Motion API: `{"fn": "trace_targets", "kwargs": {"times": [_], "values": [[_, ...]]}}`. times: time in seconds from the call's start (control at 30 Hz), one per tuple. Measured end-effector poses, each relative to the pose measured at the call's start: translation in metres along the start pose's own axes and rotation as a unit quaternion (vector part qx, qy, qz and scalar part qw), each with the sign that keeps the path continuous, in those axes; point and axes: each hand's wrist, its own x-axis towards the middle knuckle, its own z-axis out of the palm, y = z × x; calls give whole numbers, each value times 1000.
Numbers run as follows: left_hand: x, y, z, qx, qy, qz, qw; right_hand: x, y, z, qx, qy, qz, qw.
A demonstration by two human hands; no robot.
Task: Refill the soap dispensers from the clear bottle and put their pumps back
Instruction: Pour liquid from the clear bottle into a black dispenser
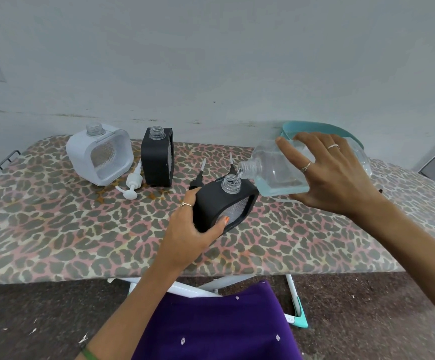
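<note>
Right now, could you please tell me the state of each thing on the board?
Clear bottle: tipped, pouring, held by right hand.
Near black dispenser: open, tilted, gripped by left hand.
Far black dispenser: upright, pump off.
White dispenser: tilted, pump off.
White pump: lying loose.
Black pumps: lying loose.

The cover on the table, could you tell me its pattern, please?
A leopard-spot print in grey, pink and cream, seen in the head view.

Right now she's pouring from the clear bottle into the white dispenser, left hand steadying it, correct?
Not the white one. The head view shows the clear bottle pouring into a black dispenser, which the left hand steadies. The white dispenser stands apart, untouched.
</note>
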Motion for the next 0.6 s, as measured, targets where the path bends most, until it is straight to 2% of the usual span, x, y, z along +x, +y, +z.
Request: {"fn": "trace_targets", "kwargs": {"times": [0.6], "values": [[0,-1,0,-9,-2,0,1000,0,0,-3,7,-3,-4,1000]]}}
